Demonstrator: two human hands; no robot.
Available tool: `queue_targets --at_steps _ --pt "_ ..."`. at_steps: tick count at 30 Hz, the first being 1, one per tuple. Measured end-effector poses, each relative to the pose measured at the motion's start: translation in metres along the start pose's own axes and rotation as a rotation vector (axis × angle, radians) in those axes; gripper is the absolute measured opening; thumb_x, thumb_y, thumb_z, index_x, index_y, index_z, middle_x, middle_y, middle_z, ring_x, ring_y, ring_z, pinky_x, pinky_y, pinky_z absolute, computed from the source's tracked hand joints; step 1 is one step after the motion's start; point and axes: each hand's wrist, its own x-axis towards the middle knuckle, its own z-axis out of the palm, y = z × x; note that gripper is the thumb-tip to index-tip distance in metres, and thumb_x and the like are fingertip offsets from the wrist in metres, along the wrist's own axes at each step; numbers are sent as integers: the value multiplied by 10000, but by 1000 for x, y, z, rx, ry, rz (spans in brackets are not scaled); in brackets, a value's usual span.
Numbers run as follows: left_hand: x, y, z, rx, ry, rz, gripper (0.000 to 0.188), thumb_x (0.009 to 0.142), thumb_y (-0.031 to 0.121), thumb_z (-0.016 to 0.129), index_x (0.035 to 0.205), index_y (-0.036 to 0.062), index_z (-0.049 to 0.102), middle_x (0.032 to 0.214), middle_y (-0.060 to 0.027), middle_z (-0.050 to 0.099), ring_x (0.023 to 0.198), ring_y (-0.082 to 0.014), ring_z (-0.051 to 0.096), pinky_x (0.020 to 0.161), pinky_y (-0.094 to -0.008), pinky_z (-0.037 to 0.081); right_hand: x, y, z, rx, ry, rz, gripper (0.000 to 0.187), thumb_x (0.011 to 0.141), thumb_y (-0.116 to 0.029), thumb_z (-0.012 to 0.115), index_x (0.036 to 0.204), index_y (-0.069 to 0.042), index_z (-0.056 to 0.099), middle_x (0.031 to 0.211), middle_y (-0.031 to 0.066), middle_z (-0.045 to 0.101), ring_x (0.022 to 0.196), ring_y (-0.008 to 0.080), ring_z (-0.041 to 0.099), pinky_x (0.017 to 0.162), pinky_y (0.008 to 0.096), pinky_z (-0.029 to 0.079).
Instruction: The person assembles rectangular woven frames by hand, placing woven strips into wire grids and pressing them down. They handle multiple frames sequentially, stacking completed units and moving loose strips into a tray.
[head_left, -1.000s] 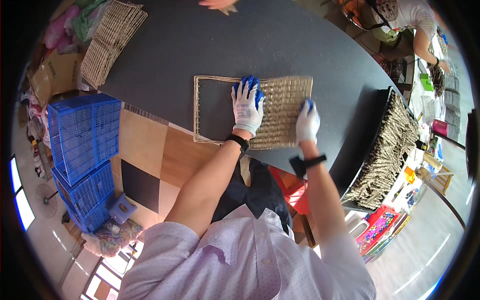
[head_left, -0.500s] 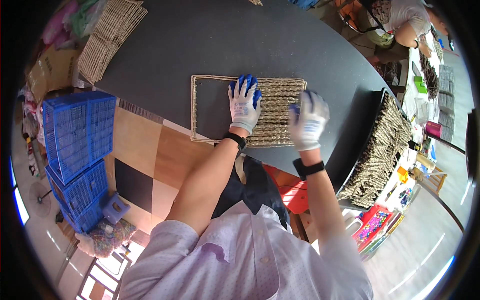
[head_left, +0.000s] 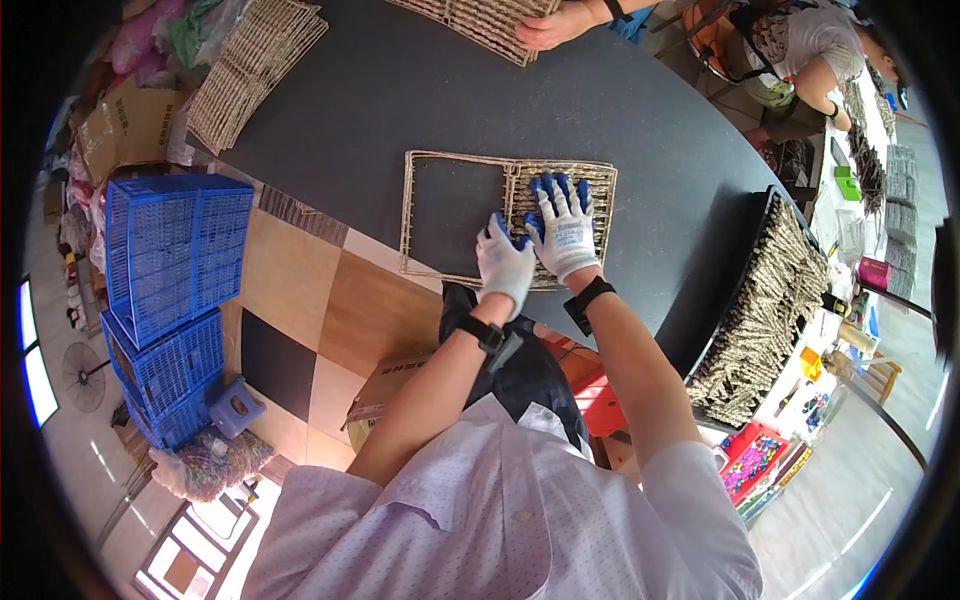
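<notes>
Setting: a dark round table seen from above by a head camera, with the wearer's two forearms coming up from the lower edge.
Work piece: a rectangular wire frame lies flat on the table near its close edge — its right half is filled with woven straw-coloured strands, its left half is bare wire with the tabletop showing through.
Left hand: in a white glove with blue fingertips, curled at the boundary between the woven and the open part, near the frame's close rail; whether it pinches a strand cannot be told.
Right hand: gloved the same, fingers spread and pressed flat on the woven part — not gripping anything.
Step in hand: judging from this, weaving the panel, about half filled, with the hands packing or steadying the finished rows.
Next move: likely needs the woven edge held firm while the next strand is worked across the bare wires.
Around: stacked blue crates on the floor to the left, a heap of strand bundles to the right, another person's hand on a second panel at the far side.
</notes>
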Motion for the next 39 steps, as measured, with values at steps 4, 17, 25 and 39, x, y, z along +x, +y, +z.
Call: queue_targets --at_steps 4,17,25,39 --pt "40 -10 -10 -263 -70 -162 580 710 259 777 1160 -17 540 1083 -187 648 1011 -305 631 872 -382 499 3 -1 0 35 35 0 589 912 -419 499 1400 -99 422 1467 136 379 1396 307 273 1164 512 95" --pt "48 -22 -6 -118 1 239 380 755 269 708 1011 15 590 1005 -205 640 957 -381 606 842 -449 478 2 -3 -8 109 79 94 507 842 -367 602 1281 -122 536 1333 131 508 1286 316 410 1117 527 210" --pt "63 -18 -20 22 -189 178 379 772 313 696 1038 55 618 1003 -184 668 983 -362 620 870 -427 476 0 11 3 182 93 12 584 849 -442 585 1329 -123 489 1397 138 456 1337 337 355 1139 524 162" --pt "35 -23 -14 -21 111 313 306 759 243 724 957 33 621 879 -164 671 851 -349 639 760 -420 482 -21 13 -17 -87 -265 -208 959 777 -712 539 1503 -167 228 1537 148 244 1409 352 242 1153 557 88"
